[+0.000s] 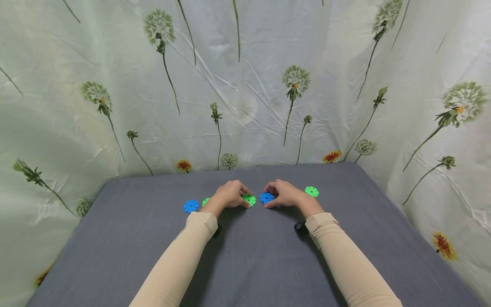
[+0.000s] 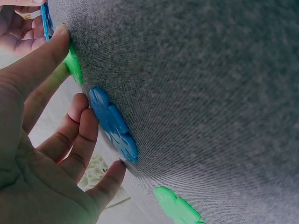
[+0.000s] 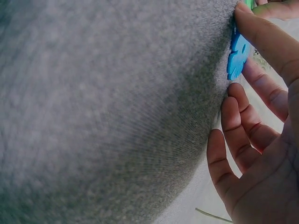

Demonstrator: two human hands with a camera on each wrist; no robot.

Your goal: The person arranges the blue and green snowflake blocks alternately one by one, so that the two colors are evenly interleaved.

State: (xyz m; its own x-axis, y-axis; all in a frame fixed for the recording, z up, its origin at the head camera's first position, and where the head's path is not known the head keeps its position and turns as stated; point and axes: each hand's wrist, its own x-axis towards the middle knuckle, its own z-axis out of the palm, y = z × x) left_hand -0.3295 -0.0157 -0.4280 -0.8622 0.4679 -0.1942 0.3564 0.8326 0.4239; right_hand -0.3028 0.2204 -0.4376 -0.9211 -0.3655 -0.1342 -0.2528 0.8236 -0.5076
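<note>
My left hand [image 1: 230,194] pinches a green notched plastic disc [image 1: 249,200] between thumb and finger. Facing it a short gap away, my right hand [image 1: 285,194] has a blue notched disc [image 1: 266,197] between thumb and forefinger. In the right wrist view, the thumb lies along one edge of this blue disc [image 3: 238,56], the other fingers loosely bent. Below the left hand's spare fingers, the left wrist view shows another blue disc [image 2: 114,126] on the cloth, which the hand hides from the head view.
To the left lie a blue disc [image 1: 191,206] and a green disc [image 1: 206,201], partly covered by the left wrist. Another green disc [image 1: 312,191] lies beyond the right wrist. Grey cloth [image 1: 253,264] covers the table; a dandelion-print curtain [image 1: 245,94] hangs behind its far edge.
</note>
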